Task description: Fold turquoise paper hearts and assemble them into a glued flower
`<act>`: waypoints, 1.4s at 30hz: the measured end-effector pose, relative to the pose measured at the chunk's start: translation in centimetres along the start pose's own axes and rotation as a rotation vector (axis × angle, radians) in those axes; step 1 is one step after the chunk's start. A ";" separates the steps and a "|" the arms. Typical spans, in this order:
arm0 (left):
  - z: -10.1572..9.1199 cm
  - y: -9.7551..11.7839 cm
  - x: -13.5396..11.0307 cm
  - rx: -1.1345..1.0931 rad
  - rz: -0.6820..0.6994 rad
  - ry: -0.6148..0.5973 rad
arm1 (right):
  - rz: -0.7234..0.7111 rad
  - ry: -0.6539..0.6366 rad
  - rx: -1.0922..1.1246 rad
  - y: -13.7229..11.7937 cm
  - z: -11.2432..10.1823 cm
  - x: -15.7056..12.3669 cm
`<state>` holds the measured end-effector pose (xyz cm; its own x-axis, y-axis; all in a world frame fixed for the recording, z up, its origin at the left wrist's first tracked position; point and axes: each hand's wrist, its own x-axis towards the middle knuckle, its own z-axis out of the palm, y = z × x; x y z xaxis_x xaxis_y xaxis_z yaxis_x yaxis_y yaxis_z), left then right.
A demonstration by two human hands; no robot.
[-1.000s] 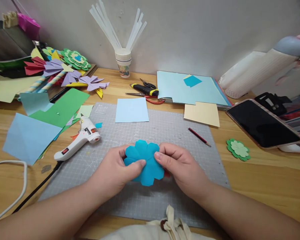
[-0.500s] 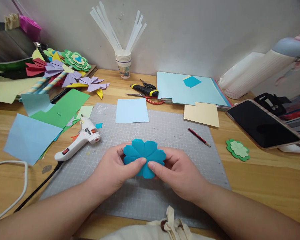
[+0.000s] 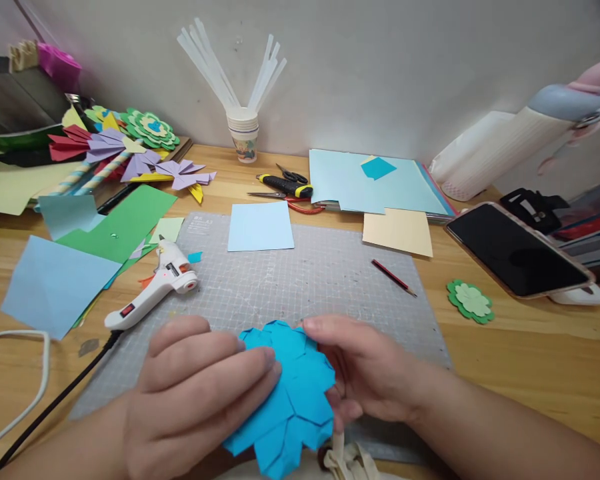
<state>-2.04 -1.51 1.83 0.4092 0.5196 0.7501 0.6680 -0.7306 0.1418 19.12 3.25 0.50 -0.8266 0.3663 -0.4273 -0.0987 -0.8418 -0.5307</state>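
A bright blue folded paper flower (image 3: 297, 393) is held up close in front of me, tilted, with layered, notched petals showing. My left hand (image 3: 195, 393) grips it from the left, its fingers lying across the near face and the thumb hidden. At the upper right edge, my right hand (image 3: 370, 363) holds the flower between thumb and fingers. Beneath both hands lies a grey cutting mat (image 3: 330, 280). Left of the flower, a white glue gun (image 3: 153, 290) rests on its side, and a light blue paper square (image 3: 261, 227) lies beyond.
Scissors (image 3: 275, 195) and a yellow-black cutter (image 3: 285, 185) lie behind the mat. A red-black pencil (image 3: 393, 278), a green paper flower (image 3: 470, 301) and a phone (image 3: 520, 250) are on the right. Coloured paper (image 3: 120, 223) covers the left. A paper cup (image 3: 243, 137) holds white sticks.
The flower has come nearer and lower and has been turned to show a different, layered face. My left hand has shifted from a thumb pinch to fingers across it.
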 end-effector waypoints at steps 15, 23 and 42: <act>2.4 -1.6 1.4 -0.672 -0.853 -0.023 | -0.319 0.322 -0.287 0.0 0.5 0.2; 3.8 -0.7 1.8 -1.357 -1.387 -0.484 | -0.417 0.416 -0.573 0.4 0.9 0.3; 3.7 -1.5 1.8 -1.697 -1.506 -0.449 | -0.395 0.360 -0.388 -0.1 0.4 0.3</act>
<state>-0.05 2.18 0.58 0.5186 0.7117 -0.4739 -0.3196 0.6754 0.6646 18.66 3.28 0.67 -0.5252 0.7848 -0.3290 -0.0939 -0.4376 -0.8942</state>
